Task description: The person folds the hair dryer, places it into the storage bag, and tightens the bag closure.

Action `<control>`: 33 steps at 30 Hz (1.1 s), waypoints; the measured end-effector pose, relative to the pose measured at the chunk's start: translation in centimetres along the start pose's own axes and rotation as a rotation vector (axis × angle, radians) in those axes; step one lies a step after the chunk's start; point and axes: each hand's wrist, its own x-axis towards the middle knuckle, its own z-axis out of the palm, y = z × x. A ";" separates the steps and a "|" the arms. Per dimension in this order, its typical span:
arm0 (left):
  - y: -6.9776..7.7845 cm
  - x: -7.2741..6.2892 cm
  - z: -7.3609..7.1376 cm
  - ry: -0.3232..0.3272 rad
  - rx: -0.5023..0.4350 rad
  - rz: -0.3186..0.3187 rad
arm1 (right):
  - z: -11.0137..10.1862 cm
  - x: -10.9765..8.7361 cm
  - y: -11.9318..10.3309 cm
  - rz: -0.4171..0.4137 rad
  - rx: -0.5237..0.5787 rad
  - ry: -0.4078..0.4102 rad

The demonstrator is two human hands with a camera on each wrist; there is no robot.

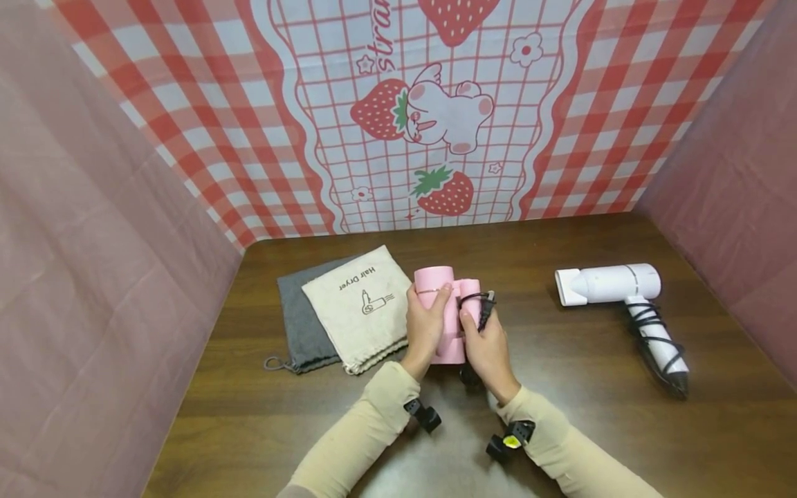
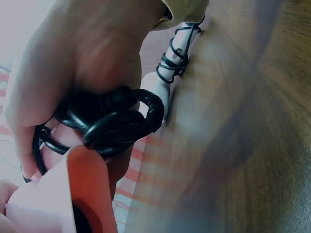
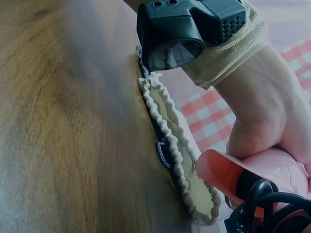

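Both hands hold a pink hair dryer (image 1: 443, 311) above the middle of the table. My left hand (image 1: 426, 326) grips its barrel, with the thumb lying along the top. My right hand (image 1: 488, 347) is wrapped round the handle, which lies alongside the barrel. A black cord (image 2: 114, 128) is wound round that handle, and loops of it bulge below the right hand in the left wrist view. The pink nozzle (image 2: 87, 189) shows its open end there. In the right wrist view the left hand (image 3: 265, 114) curls over the barrel.
Left of the hands, a cream drawstring bag (image 1: 367, 311) printed "Hair Dryer" partly covers a grey bag (image 1: 305, 311). A white hair dryer (image 1: 607, 283) with cord round its handle lies at the right on the wooden table (image 1: 249, 429). Fabric walls enclose the back and sides.
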 end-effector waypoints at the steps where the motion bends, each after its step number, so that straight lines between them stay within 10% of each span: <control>1: 0.0 0.0 0.0 -0.006 -0.002 0.006 | 0.0 0.0 0.0 -0.001 0.004 -0.004; 17: 0.1 0.7 -0.6 -0.056 -0.124 0.004 | -0.9 0.7 0.5 -0.006 0.083 -0.215; 33: 0.2 0.6 -0.8 -0.155 -0.151 -0.019 | -1.3 1.1 0.6 -0.029 0.091 -0.086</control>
